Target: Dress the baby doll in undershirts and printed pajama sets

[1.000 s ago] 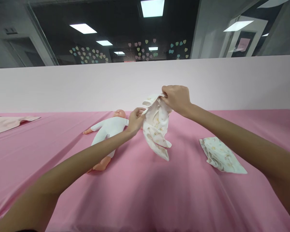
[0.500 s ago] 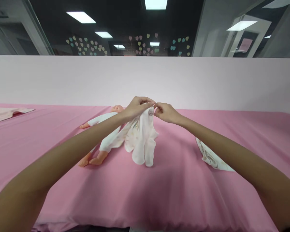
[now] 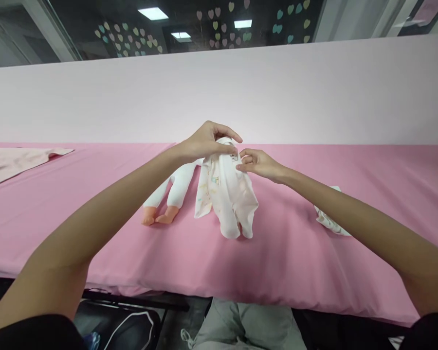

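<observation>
A white baby romper [image 3: 222, 189] with small pastel prints hangs over the pink cloth, its footed legs pointing down toward me. My left hand [image 3: 208, 141] grips it near the collar, thumb in front and fingers behind. At the garment's right upper edge, beside a printed label, my right hand [image 3: 260, 164] pinches the fabric between thumb and curled fingers. Behind and left of the romper lies a baby doll [image 3: 180, 187] in white clothing, with its bare feet toward me. My left forearm and the romper hide the doll's head and upper body.
A pink cloth [image 3: 160, 257] covers the table. At the far left lies a flat pale pink fabric piece [image 3: 25, 160]; a folded white cloth [image 3: 332, 223] is partly behind my right forearm. A white wall panel [image 3: 219, 97] stands behind. A dark chair [image 3: 117, 321] shows below the table edge.
The view has tipped downward, so the table's front edge and my lap now show. My left fingers have spread more over the collar; my right hand has shifted lower along the romper's edge.
</observation>
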Motion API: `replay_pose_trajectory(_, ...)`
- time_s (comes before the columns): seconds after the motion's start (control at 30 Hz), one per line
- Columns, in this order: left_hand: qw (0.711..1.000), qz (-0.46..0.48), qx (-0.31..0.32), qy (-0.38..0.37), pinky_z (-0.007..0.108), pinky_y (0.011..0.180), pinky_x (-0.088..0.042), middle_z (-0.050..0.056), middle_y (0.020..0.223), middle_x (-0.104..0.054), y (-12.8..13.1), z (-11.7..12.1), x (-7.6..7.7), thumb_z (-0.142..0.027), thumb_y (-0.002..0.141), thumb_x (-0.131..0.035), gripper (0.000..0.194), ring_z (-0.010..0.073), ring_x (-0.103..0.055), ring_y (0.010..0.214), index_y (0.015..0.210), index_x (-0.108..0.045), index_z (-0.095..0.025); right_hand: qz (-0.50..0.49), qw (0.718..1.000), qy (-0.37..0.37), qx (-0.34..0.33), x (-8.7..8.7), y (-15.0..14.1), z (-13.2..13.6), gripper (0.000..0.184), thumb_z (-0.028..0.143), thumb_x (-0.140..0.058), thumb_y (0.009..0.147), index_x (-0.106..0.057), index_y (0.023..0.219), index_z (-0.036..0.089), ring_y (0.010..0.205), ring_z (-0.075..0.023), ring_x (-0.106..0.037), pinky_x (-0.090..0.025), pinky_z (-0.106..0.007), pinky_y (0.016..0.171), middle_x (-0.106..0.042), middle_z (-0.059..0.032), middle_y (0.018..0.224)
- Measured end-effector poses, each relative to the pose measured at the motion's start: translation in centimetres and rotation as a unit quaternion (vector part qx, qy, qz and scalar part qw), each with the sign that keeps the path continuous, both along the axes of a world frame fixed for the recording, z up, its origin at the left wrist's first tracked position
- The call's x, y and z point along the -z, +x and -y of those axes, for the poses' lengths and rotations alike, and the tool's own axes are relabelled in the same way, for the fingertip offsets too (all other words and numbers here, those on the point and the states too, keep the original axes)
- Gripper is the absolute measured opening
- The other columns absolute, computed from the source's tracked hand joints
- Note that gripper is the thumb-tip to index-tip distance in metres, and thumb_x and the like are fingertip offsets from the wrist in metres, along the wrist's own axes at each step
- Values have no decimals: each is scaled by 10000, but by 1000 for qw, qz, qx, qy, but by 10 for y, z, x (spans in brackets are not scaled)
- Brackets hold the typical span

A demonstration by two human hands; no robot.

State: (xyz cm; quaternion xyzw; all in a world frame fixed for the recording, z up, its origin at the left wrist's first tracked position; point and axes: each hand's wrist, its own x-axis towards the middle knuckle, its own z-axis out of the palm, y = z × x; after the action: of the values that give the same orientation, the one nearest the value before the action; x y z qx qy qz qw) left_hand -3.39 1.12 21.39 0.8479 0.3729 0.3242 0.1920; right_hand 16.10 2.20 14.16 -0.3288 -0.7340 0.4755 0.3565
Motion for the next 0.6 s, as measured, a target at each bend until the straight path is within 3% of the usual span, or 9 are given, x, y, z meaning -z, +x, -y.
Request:
replay_pose_trajectory(0.13,984,-135,-65,97,279,655,-438,23,683,-669,-16,1,2,-302,684,-641,193,143,-579,673,791,-739,-174,60,997,10,51,-4,14,8,199,348,-669,739,-603,801,171,556,-102,-479,-356,-220,509,-499,38,595)
replay_pose_trajectory(0.23,962,-207,-106,146,306,723,-449,18,719,-689,-28,-2,8,-251,705,-551,209,168,-603,721,771,-740,-194,132,988,30,72,-14,27,19,180,341,-644,753,-615,798,170,563,-105,-471,-340,-218,501,-505,27,609)
replay_pose_trajectory(0.3,960,-206,-115,148,333,777,-453,20,794,-706,-35,-4,12,-199,698,-495,270,196,-621,793,806,-743,-204,182,978,62,80,-22,36,27,166,335,-628,760,-610,777,170,609,-121,-498,-356,-228,527,-545,6,670)
replay_pose_trajectory(0.43,982,-95,-147,75,326,835,-454,12,832,-711,-43,-1,10,-150,658,-495,296,229,-628,881,779,-754,-228,257,949,135,121,-35,54,39,167,343,-571,786,-593,781,177,691,-155,-535,-387,-255,592,-593,-23,784)
replay_pose_trajectory(0.6,987,16,-143,-73,292,750,-499,20,811,-708,-49,16,-8,-193,687,-601,221,205,-642,825,845,-754,-213,354,898,197,172,-54,74,56,148,182,-489,769,-600,865,208,778,-201,-571,-406,-292,652,-631,-30,853)
